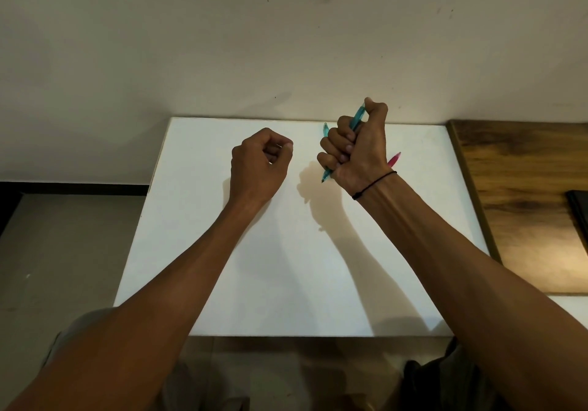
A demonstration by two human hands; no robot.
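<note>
Now, right hand [353, 153]: fist clamped round teal pens [359, 115], held above the far part of the white worktop [222, 267].
Left hand [259, 160]: fingers curled together, holding nothing, over the worktop.
Pink pen [394, 158]: pokes out behind the right wrist; held or lying, cannot tell.

A plain room: white table [286, 283] against a bare wall [222, 44].

translucent glossy plastic teal pen [359, 120], matt smooth white tabletop [222, 251], grained wood board [515, 207].
</note>
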